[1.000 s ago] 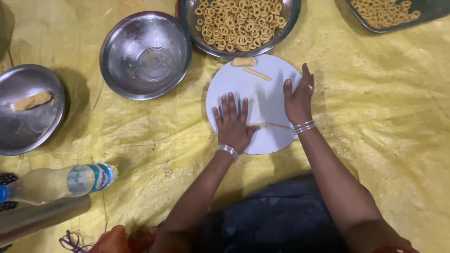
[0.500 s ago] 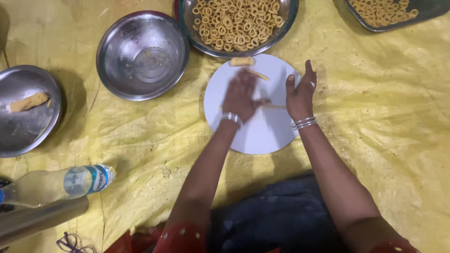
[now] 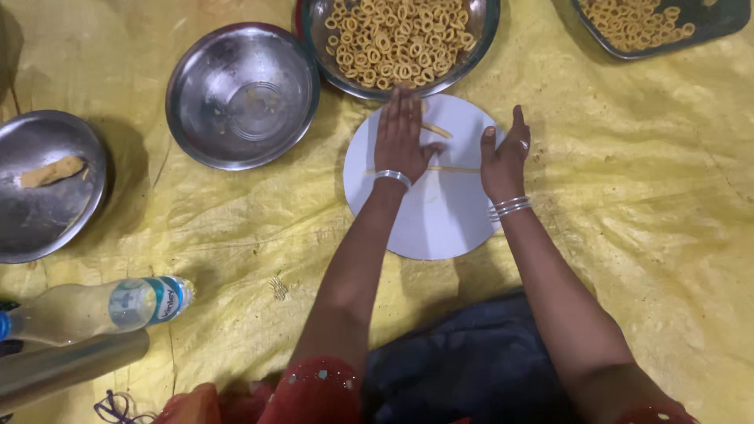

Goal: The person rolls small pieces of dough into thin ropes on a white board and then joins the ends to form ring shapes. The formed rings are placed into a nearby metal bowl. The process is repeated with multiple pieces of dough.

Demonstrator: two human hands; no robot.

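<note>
A round white board [image 3: 440, 212] lies on the yellow sheet in front of me. A thin rope of dough [image 3: 454, 169] stretches across it between my hands. My left hand [image 3: 400, 137] lies flat, palm down, fingers together, over the far part of the board and on the rope. My right hand [image 3: 504, 157] rests on the board's right side, fingers stretched out, with its heel at the rope's right end. A short piece of dough [image 3: 437, 130] lies just beyond my left hand.
A steel bowl [image 3: 399, 41] full of dough rings stands beyond the board. An empty steel bowl [image 3: 242, 94] is at its left, and a steel plate [image 3: 43, 184] with a dough lump at far left. A tray of rings [image 3: 652, 23] sits top right. A plastic bottle [image 3: 94, 310] lies bottom left.
My left hand has slid forward across the board from its near side to its far edge, rolling the dough rope. My right hand has stayed at the board's right side.
</note>
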